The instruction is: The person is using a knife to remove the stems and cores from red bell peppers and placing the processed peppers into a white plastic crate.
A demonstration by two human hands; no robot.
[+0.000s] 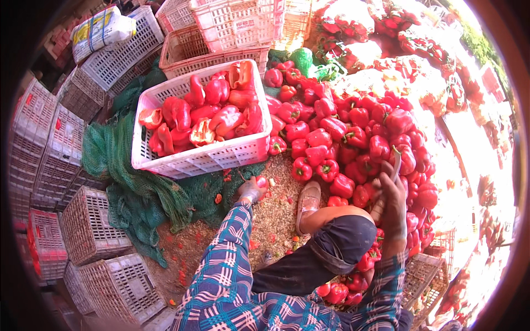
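Head view, sorting ground. I am watching the left hand (251, 190) reaching down to the floor (276, 215) just below the crate's (193, 160) near right corner; its fingers are closing around a small red piece (261, 181), seemingly a pepper scrap, though the thumb side is hidden and I cannot tell how firm that hold is. The right hand (393, 204) is rising at the near edge of the pepper heap (353, 138), its grip wrapping the handle of a knife (395, 163) whose blade is pointing up and away. The white crate is sitting on green netting (132, 182) at the heap's left edge and is already carrying many cut pepper halves (204, 118), cores out. Whole peppers are lying in the heap, touching one another, right of the crate. A bent knee (339, 231) and a sandalled foot (308, 201) are lying between the two hands.

I am judging the step as between cuts: one piece being cleared or gathered, the knife idling. The next move is calling for a whole pepper within reach, blade kept clear of the knee.
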